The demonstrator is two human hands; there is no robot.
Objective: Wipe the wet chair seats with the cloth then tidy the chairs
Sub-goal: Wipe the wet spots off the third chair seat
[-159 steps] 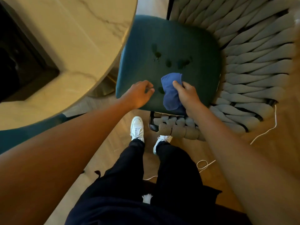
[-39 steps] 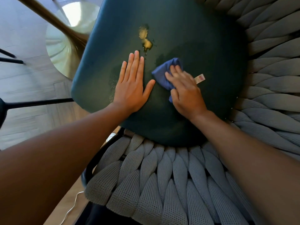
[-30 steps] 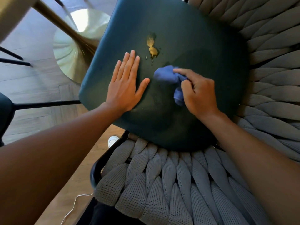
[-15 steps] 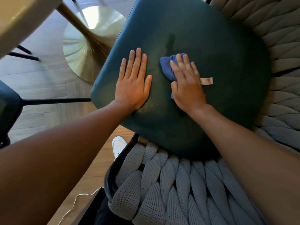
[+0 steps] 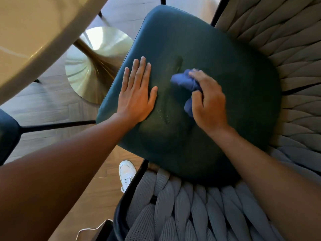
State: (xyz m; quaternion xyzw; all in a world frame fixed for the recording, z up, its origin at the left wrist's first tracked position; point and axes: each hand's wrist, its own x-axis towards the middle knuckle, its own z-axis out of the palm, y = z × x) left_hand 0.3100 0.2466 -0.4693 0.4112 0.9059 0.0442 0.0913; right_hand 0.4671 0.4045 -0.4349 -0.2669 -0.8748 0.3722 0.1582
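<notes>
A dark teal chair seat (image 5: pixel 217 54) fills the middle of the view, ringed by a grey woven backrest (image 5: pixel 182 211). My left hand (image 5: pixel 136 94) lies flat on the seat's left part, fingers straight. My right hand (image 5: pixel 207 101) grips a bunched blue cloth (image 5: pixel 185 82) and presses it onto the seat's centre. A faint dark damp streak (image 5: pixel 178 61) shows just beyond the cloth. Much of the cloth is hidden under my right palm.
A pale marble tabletop (image 5: pixel 34 32) hangs over the upper left, with its brass pedestal base (image 5: pixel 97 61) on the wooden floor. Another teal chair's edge (image 5: pixel 7 133) and a black leg (image 5: pixel 55 124) are at left. My white shoe (image 5: pixel 126 173) and a white cable (image 5: pixel 90 229) are below.
The shiny puddle seen a second ago is gone, leaving a dull streak. My right hand went from flat on the cloth to gripping it bunched. The left hand has stayed flat.
</notes>
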